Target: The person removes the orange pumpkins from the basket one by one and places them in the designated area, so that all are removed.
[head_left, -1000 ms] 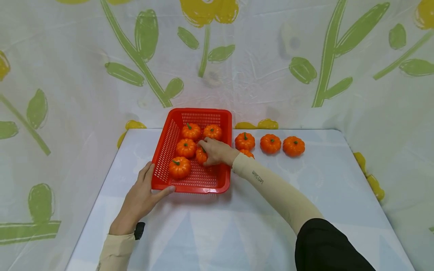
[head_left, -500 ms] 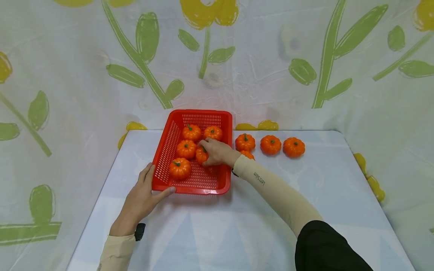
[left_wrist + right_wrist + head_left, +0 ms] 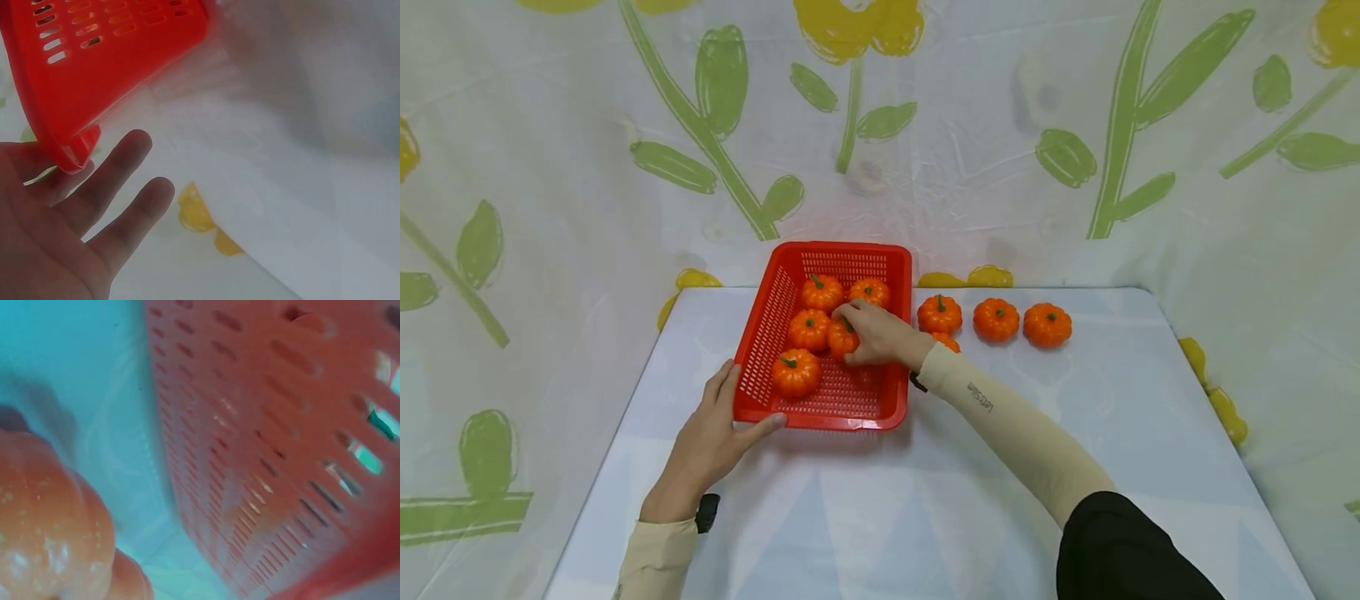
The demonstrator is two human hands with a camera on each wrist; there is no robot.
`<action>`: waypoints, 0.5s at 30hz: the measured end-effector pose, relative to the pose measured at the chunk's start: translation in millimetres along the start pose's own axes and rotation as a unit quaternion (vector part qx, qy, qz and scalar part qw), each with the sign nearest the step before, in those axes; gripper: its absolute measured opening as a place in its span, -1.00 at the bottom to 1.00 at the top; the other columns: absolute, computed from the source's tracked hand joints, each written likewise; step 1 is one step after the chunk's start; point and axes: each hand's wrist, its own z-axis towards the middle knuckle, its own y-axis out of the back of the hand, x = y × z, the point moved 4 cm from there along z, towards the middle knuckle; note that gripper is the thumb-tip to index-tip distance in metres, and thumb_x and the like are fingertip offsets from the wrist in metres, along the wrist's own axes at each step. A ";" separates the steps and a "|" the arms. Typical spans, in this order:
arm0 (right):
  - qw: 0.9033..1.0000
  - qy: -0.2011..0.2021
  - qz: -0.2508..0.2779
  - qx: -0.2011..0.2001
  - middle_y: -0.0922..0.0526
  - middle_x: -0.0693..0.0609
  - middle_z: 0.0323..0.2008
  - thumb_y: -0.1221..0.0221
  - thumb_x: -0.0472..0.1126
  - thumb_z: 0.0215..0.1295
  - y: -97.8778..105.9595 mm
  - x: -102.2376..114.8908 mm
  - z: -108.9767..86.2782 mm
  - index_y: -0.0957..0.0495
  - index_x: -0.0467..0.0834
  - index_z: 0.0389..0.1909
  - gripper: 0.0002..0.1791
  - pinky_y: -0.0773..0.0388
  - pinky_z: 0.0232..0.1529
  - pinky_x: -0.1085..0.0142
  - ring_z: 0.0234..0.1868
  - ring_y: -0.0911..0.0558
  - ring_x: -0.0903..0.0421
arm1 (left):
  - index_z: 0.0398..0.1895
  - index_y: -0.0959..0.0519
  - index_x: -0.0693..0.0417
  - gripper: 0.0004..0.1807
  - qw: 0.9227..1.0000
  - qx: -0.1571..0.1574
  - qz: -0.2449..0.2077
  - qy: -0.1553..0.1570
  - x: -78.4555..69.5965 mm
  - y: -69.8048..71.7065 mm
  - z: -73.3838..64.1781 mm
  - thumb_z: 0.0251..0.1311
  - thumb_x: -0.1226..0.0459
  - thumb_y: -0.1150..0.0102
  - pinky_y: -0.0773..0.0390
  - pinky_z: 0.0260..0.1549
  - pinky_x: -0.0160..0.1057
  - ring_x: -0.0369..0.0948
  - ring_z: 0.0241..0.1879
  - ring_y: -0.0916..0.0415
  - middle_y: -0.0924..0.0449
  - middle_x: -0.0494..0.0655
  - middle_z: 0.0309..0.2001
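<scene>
Right hand point(image 3: 880, 335) curls round a pumpkin point(image 3: 842, 337) in the basket point(image 3: 820, 413) — probably light, hard, smooth; grip its ribbed sides. Left hand point(image 3: 709, 442) — fingers relaxed — steadies the rim.

basket point(image 3: 760, 333): red | pumpkins point(image 3: 996, 319): orange | backdrop point(image 3: 1075, 150): green-yellow floral

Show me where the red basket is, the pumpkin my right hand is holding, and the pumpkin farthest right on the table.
red basket point(image 3: 891, 333), head view, right wall.
held pumpkin point(image 3: 839, 337), head view, its left side beside the fingers.
rightmost pumpkin point(image 3: 1047, 325), head view, top centre.
</scene>
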 end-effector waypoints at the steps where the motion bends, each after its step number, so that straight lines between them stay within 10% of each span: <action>1: 1.000 0.006 0.000 -0.005 -0.37 -0.08 0.30 -0.43 0.00 0.18 1.5 1.4 -1.1 -0.36 0.00 0.35 -0.26 -0.49 0.27 0.18 0.17 -0.45 0.04 | 0.66 0.22 0.08 0.31 1.000 -0.001 0.000 -0.001 0.2 0.1 0.1 0.11 -0.44 -0.17 -0.33 0.21 0.39 0.32 0.42 -0.15 0.20 0.18 0.61; 15: 0.998 0.035 0.034 -0.045 -0.41 -0.09 0.29 -0.49 -0.02 0.13 18.5 13.1 -26.4 -0.43 -0.06 0.31 -0.26 -0.47 0.29 0.16 0.25 -0.42 0.02 | 0.66 0.24 0.08 0.29 1.000 -0.001 -0.005 -0.002 -0.4 -0.6 0.3 0.14 -0.39 -0.21 -0.30 0.24 0.39 0.31 0.44 -0.13 0.21 0.19 0.61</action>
